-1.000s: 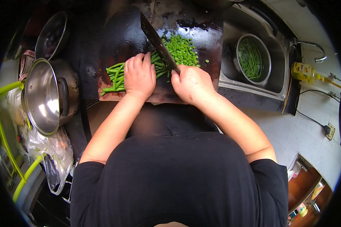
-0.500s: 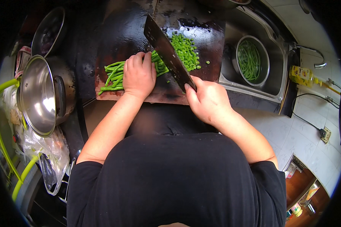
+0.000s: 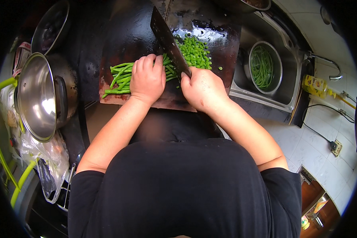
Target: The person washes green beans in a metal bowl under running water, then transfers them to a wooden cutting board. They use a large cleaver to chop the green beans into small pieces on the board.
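Note:
A bundle of long green beans lies across the dark, wet cutting board. My left hand presses down on the bundle with its fingers curled over it, hiding the beans underneath. In my right hand is the handle of a cleaver, gripped in closed fingers. The dark blade slants up to the left, just right of my left fingertips, at the cut end of the beans. Whether its edge touches the board I cannot tell. Beyond the blade sits a pile of chopped green beans.
To the right, a metal bowl of whole green beans in water stands in the steel sink near the faucet. A yellow bottle is beside it. On the left are a steel pot, its shiny lid and a plastic bag.
My right hand has moved left and slightly up with the cleaver, bringing the handle closer to my left hand. The left hand stays on the beans. The view has shifted a little.

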Demonstrator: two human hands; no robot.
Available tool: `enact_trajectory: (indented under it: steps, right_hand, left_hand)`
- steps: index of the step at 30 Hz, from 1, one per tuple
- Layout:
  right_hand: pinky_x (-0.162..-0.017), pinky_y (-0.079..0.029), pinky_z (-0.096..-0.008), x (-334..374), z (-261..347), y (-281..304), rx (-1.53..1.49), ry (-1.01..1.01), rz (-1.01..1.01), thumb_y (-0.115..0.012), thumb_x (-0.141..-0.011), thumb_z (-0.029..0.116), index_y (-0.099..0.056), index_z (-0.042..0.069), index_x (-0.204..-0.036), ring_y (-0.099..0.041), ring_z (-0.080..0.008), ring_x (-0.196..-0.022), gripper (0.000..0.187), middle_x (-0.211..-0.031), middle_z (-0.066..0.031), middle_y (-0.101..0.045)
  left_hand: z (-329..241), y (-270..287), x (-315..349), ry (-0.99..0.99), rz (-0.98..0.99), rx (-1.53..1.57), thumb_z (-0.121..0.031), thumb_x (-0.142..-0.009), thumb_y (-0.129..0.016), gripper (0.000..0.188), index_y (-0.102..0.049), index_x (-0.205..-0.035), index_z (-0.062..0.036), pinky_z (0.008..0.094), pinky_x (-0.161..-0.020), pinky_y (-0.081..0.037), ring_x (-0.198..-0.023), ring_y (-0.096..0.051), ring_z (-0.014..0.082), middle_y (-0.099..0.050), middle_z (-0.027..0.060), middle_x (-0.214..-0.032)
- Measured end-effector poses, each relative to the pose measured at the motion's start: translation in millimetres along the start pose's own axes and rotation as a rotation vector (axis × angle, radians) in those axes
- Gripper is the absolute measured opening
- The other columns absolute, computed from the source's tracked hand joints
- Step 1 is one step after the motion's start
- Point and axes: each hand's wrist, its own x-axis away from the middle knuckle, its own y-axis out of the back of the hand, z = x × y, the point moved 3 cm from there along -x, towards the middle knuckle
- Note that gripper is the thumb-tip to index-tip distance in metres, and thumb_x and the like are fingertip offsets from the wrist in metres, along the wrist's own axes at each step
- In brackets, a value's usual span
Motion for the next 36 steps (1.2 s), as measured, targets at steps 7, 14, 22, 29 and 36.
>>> enact_trajectory:
  steps: [7,14,22,29,36]
  right_hand:
    - [-0.07,-0.047,-0.0465,8,-24,5,-0.081,0.107,-0.136,-0.046,-0.086,0.03,-0.06,0.004,-0.091,-0.06,-0.0393,-0.075,0.03,-0.076,-0.0217,-0.062]
    - [-0.068,-0.048,-0.0466,42,-13,21,0.003,0.18,-0.107,-0.046,-0.085,0.027,-0.06,0.005,-0.093,-0.06,-0.039,-0.071,0.027,-0.073,-0.0214,-0.061]
    - [-0.07,-0.048,-0.0466,35,-3,18,0.063,0.077,0.017,-0.045,-0.085,0.026,-0.06,0.002,-0.089,-0.06,-0.0392,-0.074,0.029,-0.074,-0.0226,-0.061]
    - [-0.071,-0.049,-0.0449,1,9,0,0.074,0.064,-0.016,-0.044,-0.084,0.026,-0.061,0.0,-0.083,-0.061,-0.0385,-0.075,0.031,-0.076,-0.0229,-0.062]
    - [-0.071,-0.047,-0.0466,8,-21,-5,-0.118,0.096,-0.155,-0.046,-0.085,0.03,-0.061,0.004,-0.088,-0.06,-0.0396,-0.076,0.03,-0.077,-0.0215,-0.062]
  left_hand:
    - [-1,1,1,0.007,-0.016,-0.015,-0.011,-0.075,-0.059,0.033,-0.056,-0.107,-0.004,0.0398,-0.084,-0.041,-0.095,-0.05,0.0301,-0.052,0.0114,-0.101]
    - [2,-1,3,0.021,-0.026,0.003,-0.012,-0.075,-0.058,0.033,-0.055,-0.107,-0.0035,0.0397,-0.084,-0.041,-0.095,-0.05,0.0302,-0.052,0.0117,-0.102]
    - [1,1,1,-0.004,-0.025,0.011,-0.012,-0.075,-0.058,0.032,-0.055,-0.105,-0.0023,0.0391,-0.083,-0.041,-0.093,-0.05,0.0292,-0.052,0.0118,-0.1]
    - [2,2,-1,-0.051,-0.065,0.002,-0.012,-0.073,-0.059,0.03,-0.056,-0.101,-0.0011,0.038,-0.079,-0.042,-0.088,-0.051,0.0267,-0.053,0.0108,-0.097]
    - [1,4,3,-0.018,-0.06,0.013,-0.012,-0.076,-0.058,0.031,-0.056,-0.105,-0.0031,0.0393,-0.082,-0.042,-0.093,-0.051,0.0286,-0.053,0.0109,-0.1]
